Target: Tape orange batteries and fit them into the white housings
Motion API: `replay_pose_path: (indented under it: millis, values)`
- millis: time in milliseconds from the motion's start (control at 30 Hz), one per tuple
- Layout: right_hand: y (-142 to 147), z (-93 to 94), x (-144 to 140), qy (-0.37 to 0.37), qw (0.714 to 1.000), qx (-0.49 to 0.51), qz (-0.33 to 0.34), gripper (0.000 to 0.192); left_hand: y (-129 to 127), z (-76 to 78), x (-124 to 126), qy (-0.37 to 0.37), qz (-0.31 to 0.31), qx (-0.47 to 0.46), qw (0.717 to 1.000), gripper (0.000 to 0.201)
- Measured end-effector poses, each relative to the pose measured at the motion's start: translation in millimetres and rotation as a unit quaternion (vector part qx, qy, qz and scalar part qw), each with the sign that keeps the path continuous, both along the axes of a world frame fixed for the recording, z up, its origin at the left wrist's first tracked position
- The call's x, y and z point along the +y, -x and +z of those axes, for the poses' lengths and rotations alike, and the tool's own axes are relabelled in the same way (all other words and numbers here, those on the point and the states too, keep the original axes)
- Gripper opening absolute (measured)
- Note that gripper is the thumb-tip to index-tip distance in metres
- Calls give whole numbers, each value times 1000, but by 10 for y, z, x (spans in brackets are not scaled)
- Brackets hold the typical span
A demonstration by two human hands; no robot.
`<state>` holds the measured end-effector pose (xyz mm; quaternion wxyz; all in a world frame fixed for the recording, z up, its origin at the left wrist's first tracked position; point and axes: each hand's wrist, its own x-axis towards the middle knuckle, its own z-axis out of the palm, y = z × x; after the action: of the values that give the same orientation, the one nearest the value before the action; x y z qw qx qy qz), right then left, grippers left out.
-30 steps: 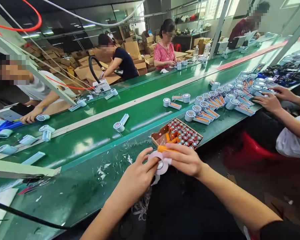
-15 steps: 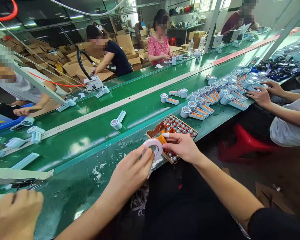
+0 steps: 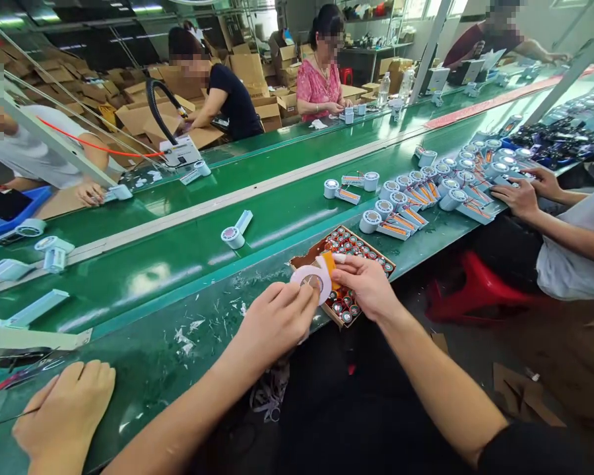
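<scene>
My left hand [image 3: 277,321] grips a white roll of tape [image 3: 311,281] from below, near the front edge of the green conveyor. Touching the roll's right side, my right hand [image 3: 369,284] pinches an orange battery cell [image 3: 329,262] against the tape. Both hands hover just in front of an open cardboard box [image 3: 305,256] filled with several red-capped battery cells [image 3: 356,248].
A white fan unit [image 3: 236,233] lies alone on the green belt [image 3: 188,264]. Several more fan units with batteries [image 3: 416,198] crowd the belt at right, where another person's hands [image 3: 517,196] work. A co-worker's hand [image 3: 66,412] rests at bottom left. People sit across the belt.
My hands and the tape roll shifted slightly right and up toward the box. The orange cell now sits against the roll. The co-worker's hand at bottom left came further into view.
</scene>
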<state>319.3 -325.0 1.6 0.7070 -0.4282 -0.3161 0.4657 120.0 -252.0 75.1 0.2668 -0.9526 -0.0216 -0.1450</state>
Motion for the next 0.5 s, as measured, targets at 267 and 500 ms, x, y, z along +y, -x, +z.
replay_pose_path:
  millis: [267, 500]
  values:
    - [370, -193, -30, -61, 975, 79, -197, 50, -59, -636, -420, 163, 62, -143, 974, 25]
    - [-1236, 457, -458, -139, 901, -88, -402, 39, 1192, -983, 8, 271, 199, -117, 935, 24]
